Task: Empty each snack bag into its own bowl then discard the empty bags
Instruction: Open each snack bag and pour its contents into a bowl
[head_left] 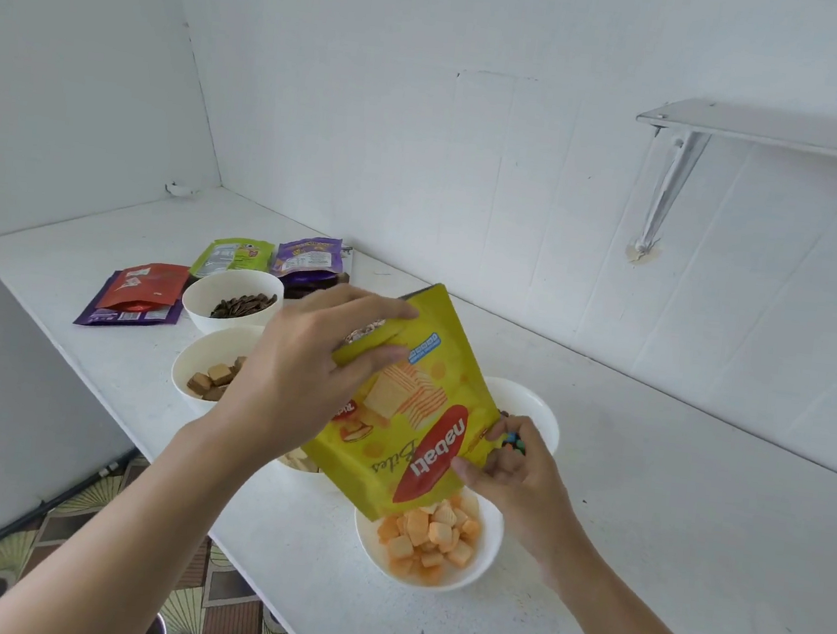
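A yellow Nabati snack bag [411,419] is tipped mouth-down over a white bowl [488,546] at the counter's front, which holds orange wafer cubes [426,539]. My left hand [296,381] grips the bag's upturned bottom end. My right hand [518,477] pinches the bag's right edge near its mouth. Behind the bag, a white bowl [535,411] with coloured candies is mostly hidden. Further left stand a bowl of brown wafer cubes [195,360] and a bowl of dark seeds [233,292].
Flat bags lie at the counter's back left: red on purple [142,293], green [231,256], purple [311,259]. Another bowl [298,461] peeks out under the yellow bag. A metal shelf [787,131] hangs on the right wall. Patterned floor shows below the counter edge.
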